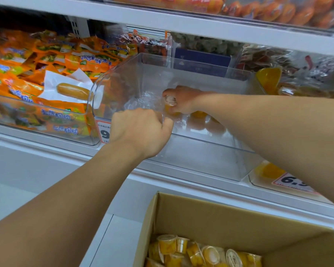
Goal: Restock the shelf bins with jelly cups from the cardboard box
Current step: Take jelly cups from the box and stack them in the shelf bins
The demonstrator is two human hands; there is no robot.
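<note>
Orange snack packets (27,60) fill the bin at far left, heaped loosely with one pale sausage pack (73,91) on top; we judge that bin is stocked and not our concern. Just right of it stands the clear plastic bin (210,158), nearly bare, and both our hands are in it. Our left hand (141,132) comes over the front rim with its fingers curled down on something crinkled and clear; whether it grips film, a cup or the rim itself we cannot tell, though it likely steadies things while the other hand works. Our right hand (183,101) reaches deeper, fingers curled round a jelly cup (171,105), yellow with a pale lid, held low at the bin floor, presumably to set it beside the few cups (199,114) already lying there. Further right another bin shows yellow cups (268,79) and a price tag (293,182) at its front. Below, the cardboard box (201,214) sits open close under the shelf, so the reach stays short, with many jelly cups (201,251) waiting inside. White shelf boards (162,22) run above and below, in what looks like a shop aisle; the job seems only begun
</note>
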